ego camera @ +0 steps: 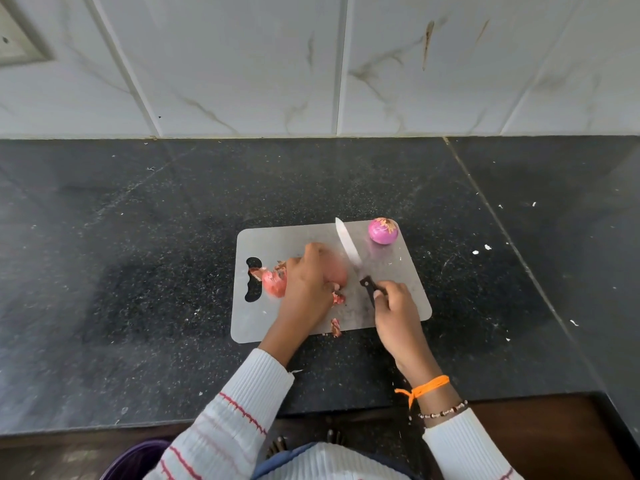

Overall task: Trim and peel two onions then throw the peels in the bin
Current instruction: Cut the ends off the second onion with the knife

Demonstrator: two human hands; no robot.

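An unpeeled onion (334, 268), blurred, is lying near the middle of the steel cutting board (294, 237), under the left hand (306, 289), whose grip is clasping it from above. Loose peels (273, 280) are lying by the board's handle hole. The right hand (393, 306) is gripping a knife (349, 249) by its black handle, blade just beside the onion. A peeled onion (382, 230) is sitting at the board's far right corner. The board is resting on a black worktop (138, 254).

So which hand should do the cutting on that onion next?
The right hand. It already grips the knife, whose blade lies right beside the onion. The left hand rests on that onion, steadying it on the cutting board, so it should hold.
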